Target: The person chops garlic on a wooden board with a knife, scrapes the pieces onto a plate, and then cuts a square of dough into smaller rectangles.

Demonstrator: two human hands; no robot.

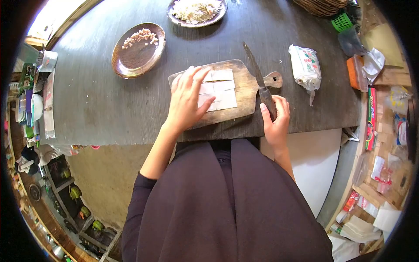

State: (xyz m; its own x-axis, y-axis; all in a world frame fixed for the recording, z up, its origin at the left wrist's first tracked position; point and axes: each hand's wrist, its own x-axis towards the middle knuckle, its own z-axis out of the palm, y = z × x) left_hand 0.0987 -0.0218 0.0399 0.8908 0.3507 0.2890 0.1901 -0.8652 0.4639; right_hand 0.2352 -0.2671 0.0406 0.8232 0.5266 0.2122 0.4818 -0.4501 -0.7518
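Note:
A wooden cutting board (245, 98) with a holed handle lies near the table's front edge. On it are thin white sheets (226, 97) divided into rectangular pieces. My left hand (185, 98) rests over their left side, fingers spread, and hides part of them. In my right hand (276, 120) is the dark handle of a knife (257, 72). Its long blade points away from me and crosses the right end of the board. Beyond the board's handle lies a white plastic packet (305, 67) with printing on it.
A brown plate (137, 59) with small pinkish chopped pieces stands at the back left of the dark table (96, 105). Behind it, another plate (214, 21) holds a pale shredded heap. An orange container (357, 73) and a long red-green box (371, 118) are at the right.

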